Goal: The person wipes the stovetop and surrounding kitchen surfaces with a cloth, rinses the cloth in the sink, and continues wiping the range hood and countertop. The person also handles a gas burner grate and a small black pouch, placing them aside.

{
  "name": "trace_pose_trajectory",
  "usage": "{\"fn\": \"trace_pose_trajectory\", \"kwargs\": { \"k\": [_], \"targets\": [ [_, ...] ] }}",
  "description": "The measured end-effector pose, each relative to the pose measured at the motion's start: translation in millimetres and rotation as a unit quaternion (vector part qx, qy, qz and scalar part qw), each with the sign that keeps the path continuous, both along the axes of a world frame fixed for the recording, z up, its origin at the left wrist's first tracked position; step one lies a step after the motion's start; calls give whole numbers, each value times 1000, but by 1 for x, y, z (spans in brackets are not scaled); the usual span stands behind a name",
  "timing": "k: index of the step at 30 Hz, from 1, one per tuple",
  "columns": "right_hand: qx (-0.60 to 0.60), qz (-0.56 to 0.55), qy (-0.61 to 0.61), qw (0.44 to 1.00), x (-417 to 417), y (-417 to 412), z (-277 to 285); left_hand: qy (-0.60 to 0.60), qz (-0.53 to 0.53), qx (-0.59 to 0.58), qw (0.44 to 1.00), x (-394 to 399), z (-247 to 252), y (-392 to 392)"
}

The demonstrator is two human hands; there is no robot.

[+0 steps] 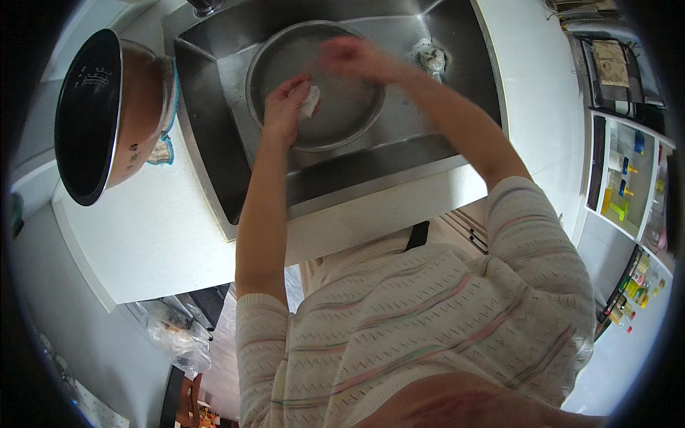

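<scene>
In the steel sink point(460, 64) lies a wide, round metal pan point(342, 120). Above its left part, my left hand point(286, 104) grips a small, pale, crumpled piece point(310, 101), perhaps cloth or paper; its material is not clear. My right hand point(348, 56) is over the far side of the pan, blurred by motion, so its fingers and anything in them cannot be made out.
Left of the sink, a rice cooker's inner pot point(142, 107) is tilted on its side with a blue-edged cloth point(162, 150) by it. A crumpled, shiny lump point(432, 60) sits at the sink's right. The faucet base point(204, 5) is at the far rim.
</scene>
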State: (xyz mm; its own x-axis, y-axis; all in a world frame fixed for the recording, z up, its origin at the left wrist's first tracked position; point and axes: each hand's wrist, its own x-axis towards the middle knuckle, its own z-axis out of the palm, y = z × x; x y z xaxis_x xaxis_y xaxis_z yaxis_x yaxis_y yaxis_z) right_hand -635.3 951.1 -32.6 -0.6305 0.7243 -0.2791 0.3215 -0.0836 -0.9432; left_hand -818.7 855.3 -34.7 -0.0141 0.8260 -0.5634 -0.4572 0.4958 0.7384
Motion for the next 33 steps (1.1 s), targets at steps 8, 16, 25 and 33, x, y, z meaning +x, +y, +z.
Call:
{"fn": "trace_pose_trajectory", "kwargs": {
  "k": [8,16,25,33],
  "targets": [
    [151,-30,-593,790,156,18,-101,214,129,61,966,-64,-10,-17],
    [122,-31,-186,974,24,15,-23,242,54,-62,967,-86,-61,-28],
    [562,246,-259,746,-44,-48,-116,365,-34,-61,929,-74,-61,-33],
    [166,23,-266,949,-123,-48,-98,334,7,-28,942,-69,-45,-22]
  ]
}}
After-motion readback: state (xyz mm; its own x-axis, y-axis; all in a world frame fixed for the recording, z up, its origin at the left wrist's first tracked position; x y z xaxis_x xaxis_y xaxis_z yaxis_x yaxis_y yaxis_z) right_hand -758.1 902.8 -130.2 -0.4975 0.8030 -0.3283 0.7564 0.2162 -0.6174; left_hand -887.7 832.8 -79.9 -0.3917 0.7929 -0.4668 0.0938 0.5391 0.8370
